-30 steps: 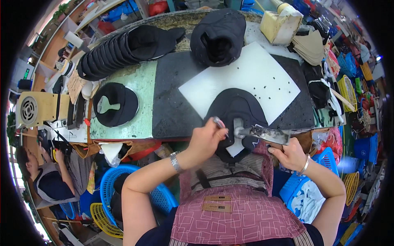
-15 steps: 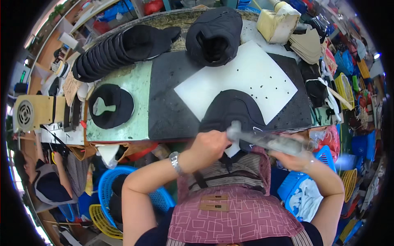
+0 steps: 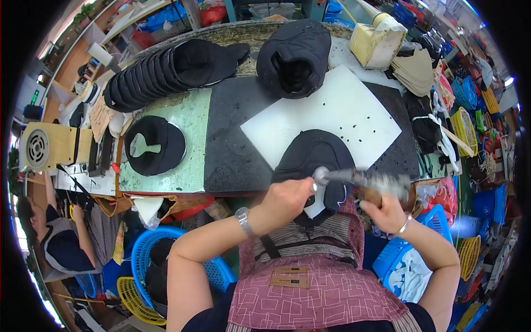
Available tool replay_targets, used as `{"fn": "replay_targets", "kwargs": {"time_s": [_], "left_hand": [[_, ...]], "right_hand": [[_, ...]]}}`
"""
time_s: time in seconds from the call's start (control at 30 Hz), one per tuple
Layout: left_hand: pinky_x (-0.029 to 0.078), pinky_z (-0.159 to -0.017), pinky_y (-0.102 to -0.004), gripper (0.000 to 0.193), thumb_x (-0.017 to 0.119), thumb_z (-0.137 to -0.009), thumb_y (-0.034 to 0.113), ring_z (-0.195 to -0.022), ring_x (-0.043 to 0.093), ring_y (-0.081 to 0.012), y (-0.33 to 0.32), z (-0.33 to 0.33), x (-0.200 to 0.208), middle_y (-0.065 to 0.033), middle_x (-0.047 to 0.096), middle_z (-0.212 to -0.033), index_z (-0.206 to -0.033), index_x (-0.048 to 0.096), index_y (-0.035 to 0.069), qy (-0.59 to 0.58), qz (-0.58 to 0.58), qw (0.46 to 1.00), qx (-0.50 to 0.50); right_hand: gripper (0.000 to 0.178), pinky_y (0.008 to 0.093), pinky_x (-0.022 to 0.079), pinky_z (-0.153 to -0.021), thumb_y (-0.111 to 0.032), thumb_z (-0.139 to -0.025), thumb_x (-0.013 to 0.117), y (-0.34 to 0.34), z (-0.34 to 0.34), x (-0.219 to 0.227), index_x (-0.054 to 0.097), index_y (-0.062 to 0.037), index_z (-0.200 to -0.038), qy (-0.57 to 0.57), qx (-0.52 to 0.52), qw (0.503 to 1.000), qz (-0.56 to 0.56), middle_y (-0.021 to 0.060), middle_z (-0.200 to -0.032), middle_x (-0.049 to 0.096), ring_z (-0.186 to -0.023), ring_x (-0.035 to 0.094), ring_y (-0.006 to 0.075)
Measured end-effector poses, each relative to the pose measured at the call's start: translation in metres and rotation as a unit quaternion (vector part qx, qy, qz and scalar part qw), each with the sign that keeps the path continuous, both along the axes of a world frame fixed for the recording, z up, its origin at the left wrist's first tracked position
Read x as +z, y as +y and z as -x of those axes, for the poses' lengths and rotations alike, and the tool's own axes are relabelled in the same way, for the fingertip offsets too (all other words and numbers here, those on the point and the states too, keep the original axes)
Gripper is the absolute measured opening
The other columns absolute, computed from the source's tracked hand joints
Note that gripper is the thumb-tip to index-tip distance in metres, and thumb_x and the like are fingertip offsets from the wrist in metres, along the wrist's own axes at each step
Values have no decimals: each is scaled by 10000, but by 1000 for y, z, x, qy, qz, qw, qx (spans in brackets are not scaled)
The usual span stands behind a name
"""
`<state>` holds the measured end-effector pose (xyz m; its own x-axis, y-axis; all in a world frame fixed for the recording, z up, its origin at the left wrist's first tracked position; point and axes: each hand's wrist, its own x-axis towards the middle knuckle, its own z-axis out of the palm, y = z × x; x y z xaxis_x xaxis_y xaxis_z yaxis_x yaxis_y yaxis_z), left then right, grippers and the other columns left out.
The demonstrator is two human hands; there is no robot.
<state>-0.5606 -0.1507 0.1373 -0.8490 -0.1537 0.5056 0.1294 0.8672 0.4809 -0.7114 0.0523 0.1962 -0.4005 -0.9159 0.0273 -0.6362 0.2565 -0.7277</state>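
Observation:
A black shoe upper [image 3: 314, 148] lies curved across the near corner of a white board [image 3: 354, 105], its lower end over the table edge. My left hand [image 3: 286, 202] is closed at the upper, pinching a short metal punch [image 3: 321, 175] whose round silver top shows above the fingers; its lower end is hidden. To the right, my right hand [image 3: 385, 213] is closed around a motion-smeared grey tool [image 3: 381, 182] that looks like a hammer. That tool stretches toward the punch; whether they touch is unclear. Small black bits are scattered on the board.
A row of nested black uppers [image 3: 149, 72] stands far left, another black upper [image 3: 293, 58] behind the board. A round black piece [image 3: 155, 145] lies at left. Blue baskets [image 3: 146, 243] flank my lap. At far left sits another person [image 3: 63, 240].
The whole view has shifted slightly, so the table sits lower. My left hand stays at the upper with the punch. My right hand shows more clearly, while its tool is smeared in both frames.

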Motion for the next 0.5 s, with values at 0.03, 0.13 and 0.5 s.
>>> {"fn": "replay_targets", "kwargs": {"time_s": [0.03, 0.13, 0.5], "left_hand": [[490, -525, -283, 126, 597, -801, 94, -598, 623, -216, -6, 5, -3, -119, 608, -674, -874, 530, 17, -51, -93, 993, 47], [504, -590, -254, 112, 567, -830, 91, -654, 639, -144, -13, 11, -1, -108, 628, -696, -878, 526, -2, -65, -449, 885, 104], [489, -521, -258, 123, 602, -804, 93, -568, 622, -179, -18, 16, 2, -98, 608, -641, -863, 538, 6, -65, -173, 982, 37]], "right_hand": [[239, 334, 419, -515, -241, -798, 597, 0, 5, 0, 506, -23, -836, 3, -1, 1000, 4, 122, -661, 563, -553, 524, 232], [260, 336, 425, -518, -244, -796, 589, 5, 17, 14, 483, -8, -808, 20, -66, 992, -107, 106, -615, 561, -516, 528, 228], [261, 367, 445, -618, -239, -787, 605, 0, 15, 10, 551, -2, -882, -4, -35, 996, -80, 189, -751, 582, -680, 557, 311]]}}
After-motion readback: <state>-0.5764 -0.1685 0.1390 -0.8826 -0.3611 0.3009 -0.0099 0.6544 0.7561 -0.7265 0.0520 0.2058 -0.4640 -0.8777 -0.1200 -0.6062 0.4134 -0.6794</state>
